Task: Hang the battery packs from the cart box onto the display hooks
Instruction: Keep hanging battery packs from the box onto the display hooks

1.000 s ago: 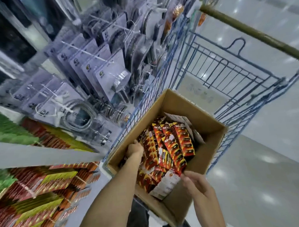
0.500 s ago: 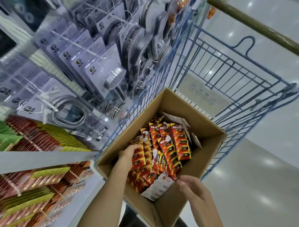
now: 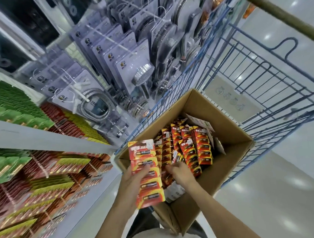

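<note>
A cardboard box (image 3: 234,139) sits in a blue wire cart (image 3: 263,89) and holds several red and yellow battery packs (image 3: 191,144). My left hand (image 3: 132,181) grips a long strip of battery packs (image 3: 146,173), lifted above the box's left rim. My right hand (image 3: 178,172) reaches into the box, its fingers down among the packs; whether it grips one is hidden. Display hooks on the left carry rows of red, yellow and green battery packs (image 3: 52,170).
Blister-packed shower heads and hoses (image 3: 128,66) hang on hooks above the box, close to the cart's left side. A grey shelf edge (image 3: 36,136) divides the battery rows. Shiny floor (image 3: 282,194) lies to the right. The cart handle (image 3: 283,18) crosses top right.
My left hand has lifted a strip of battery packs out of the box. My right hand moved from the box's near rim into the packs.
</note>
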A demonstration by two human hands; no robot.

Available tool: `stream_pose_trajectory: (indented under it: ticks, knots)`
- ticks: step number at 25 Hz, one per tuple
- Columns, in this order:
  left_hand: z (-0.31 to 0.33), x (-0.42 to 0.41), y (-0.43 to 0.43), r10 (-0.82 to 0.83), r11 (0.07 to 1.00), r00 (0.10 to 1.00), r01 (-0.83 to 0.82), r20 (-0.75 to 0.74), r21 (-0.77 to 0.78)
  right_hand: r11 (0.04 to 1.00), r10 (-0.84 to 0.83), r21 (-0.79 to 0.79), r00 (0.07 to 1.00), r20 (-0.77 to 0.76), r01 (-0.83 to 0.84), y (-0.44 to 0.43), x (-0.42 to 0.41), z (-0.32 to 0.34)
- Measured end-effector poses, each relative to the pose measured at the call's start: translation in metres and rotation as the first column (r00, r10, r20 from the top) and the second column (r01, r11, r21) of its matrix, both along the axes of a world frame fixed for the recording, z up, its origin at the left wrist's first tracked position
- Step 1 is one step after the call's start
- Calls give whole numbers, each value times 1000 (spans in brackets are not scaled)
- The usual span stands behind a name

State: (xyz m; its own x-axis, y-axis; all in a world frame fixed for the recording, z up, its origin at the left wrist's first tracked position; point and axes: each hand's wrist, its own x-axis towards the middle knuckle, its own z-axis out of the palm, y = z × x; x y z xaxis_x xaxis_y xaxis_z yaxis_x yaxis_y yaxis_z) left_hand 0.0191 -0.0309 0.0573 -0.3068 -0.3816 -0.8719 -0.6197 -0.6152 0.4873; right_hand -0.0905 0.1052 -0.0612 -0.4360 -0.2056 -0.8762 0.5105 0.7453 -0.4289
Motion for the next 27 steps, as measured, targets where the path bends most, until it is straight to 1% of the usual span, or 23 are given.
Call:
stream_pose_trajectory:
  ticks: [1,2,4,7,8,10,12,13,15,16,17,19,20,22,24,27]
  knots:
    - [8,8,-4,9,1000,1000,-9,-15,-10,999,18,27,1000,-9,-18,-15,9,-9]
    - [16,15,-8,22,1000,999,-22,-39,-21,998,-12,61,1000,-23,13,-31,18,-17]
    - [31,26,-19,43,998,997,-46,-70,-46,980,-163,114,986,-34,166,-58,36,-28]
    - [44,36,-34,46,996,995,-52,-89,-66,903,-390,168,919,-64,395,-84,50,-36]
    - [47,39,-39,44,996,995,-51,-93,-67,889,-409,182,908,-94,420,-87,52,-38]
    - [49,43,-48,56,998,993,-59,-108,-26,896,-376,182,909,-177,406,-85,52,-35]
    - [51,44,-56,71,997,988,-65,-141,44,896,-397,123,893,-214,427,-76,53,-27]
    - [51,44,-58,68,996,985,-57,-158,71,896,-410,87,888,-207,435,-71,53,-22]
    - [52,42,-62,32,995,979,-13,-202,95,903,-421,25,896,-143,429,-55,51,-14]
    - [53,41,-64,6,996,976,15,-217,93,896,-442,10,894,-70,444,-47,47,-10]
    - [54,40,-65,-20,995,975,40,-223,88,873,-487,6,873,34,487,-39,42,-4]
    - [57,41,-67,-54,993,966,78,-251,88,800,-567,-55,783,255,597,-21,33,18]
    - [58,42,-67,-59,992,961,87,-272,91,771,-565,-123,760,320,625,-11,31,31]
    - [62,44,-66,-54,993,950,84,-309,84,736,-509,-295,786,351,609,6,30,62]
    - [69,49,-61,-14,996,939,45,-345,80,698,-444,-457,834,326,551,19,32,93]
    - [83,58,-49,66,995,912,-31,-404,92,597,-368,-641,874,316,483,33,33,131]
